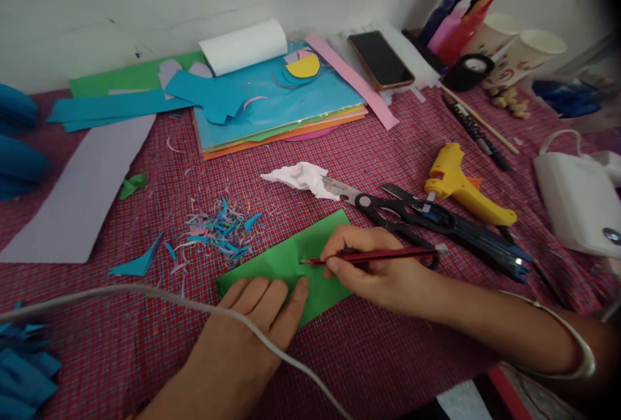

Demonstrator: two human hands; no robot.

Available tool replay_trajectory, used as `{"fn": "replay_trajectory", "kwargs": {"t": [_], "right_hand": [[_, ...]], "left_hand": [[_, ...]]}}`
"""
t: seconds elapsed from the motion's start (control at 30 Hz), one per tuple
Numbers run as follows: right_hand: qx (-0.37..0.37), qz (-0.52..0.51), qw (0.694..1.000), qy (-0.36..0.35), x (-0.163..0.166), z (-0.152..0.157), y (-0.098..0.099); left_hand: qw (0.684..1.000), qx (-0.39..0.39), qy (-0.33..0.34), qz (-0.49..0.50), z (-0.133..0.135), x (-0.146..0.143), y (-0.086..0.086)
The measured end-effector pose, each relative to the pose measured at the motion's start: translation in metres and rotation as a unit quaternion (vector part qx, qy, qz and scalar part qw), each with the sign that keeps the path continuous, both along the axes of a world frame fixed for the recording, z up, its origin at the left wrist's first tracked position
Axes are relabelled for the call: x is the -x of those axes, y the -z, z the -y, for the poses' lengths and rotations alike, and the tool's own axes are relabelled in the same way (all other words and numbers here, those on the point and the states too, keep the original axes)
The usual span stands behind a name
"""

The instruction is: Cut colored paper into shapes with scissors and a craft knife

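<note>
A folded green paper sheet [291,255] lies on the red checked cloth in front of me. My left hand [252,323] rests flat on its lower edge, fingers stretched out and together, pressing it down. My right hand [369,268] is closed on a red pencil [388,255], whose tip touches the green paper near the middle. Black-handled scissors [392,208] lie just beyond my right hand.
A stack of coloured paper [291,103] and a white roll [245,46] lie at the back. A yellow glue gun [460,187], a phone [381,59], paper cups [524,51], a white device [577,200], crumpled tissue [301,177] and paper scraps [223,229] are around. A white cable [160,297] crosses the foreground.
</note>
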State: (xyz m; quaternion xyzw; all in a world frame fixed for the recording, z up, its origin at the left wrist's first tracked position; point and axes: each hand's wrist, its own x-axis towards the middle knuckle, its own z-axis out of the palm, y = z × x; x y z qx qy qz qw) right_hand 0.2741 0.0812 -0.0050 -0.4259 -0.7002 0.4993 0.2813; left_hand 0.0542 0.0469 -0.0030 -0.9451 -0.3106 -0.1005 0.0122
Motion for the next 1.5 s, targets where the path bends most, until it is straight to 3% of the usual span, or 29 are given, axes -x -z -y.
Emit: {"fn": "replay_trajectory", "kwargs": {"t": [0.47, 0.73, 0.87, 1.5], "right_hand": [[-0.036, 0.016, 0.999, 0.003, 0.0007, -0.0005, 0.0005], [-0.048, 0.032, 0.998, -0.004, 0.0002, -0.0021, -0.0017], [-0.051, 0.018, 0.999, -0.002, 0.0002, -0.003, -0.0029], [-0.045, -0.001, 0.998, -0.038, -0.0048, 0.0015, -0.0012]], "left_hand": [[0.999, 0.038, 0.015, -0.024, 0.0013, 0.005, 0.0], [0.998, 0.055, -0.034, 0.0, 0.0001, 0.0032, 0.0065], [0.997, 0.063, -0.032, 0.03, -0.0029, 0.0013, 0.0072], [0.997, 0.074, -0.013, 0.0, -0.0032, 0.0011, 0.0043]]}}
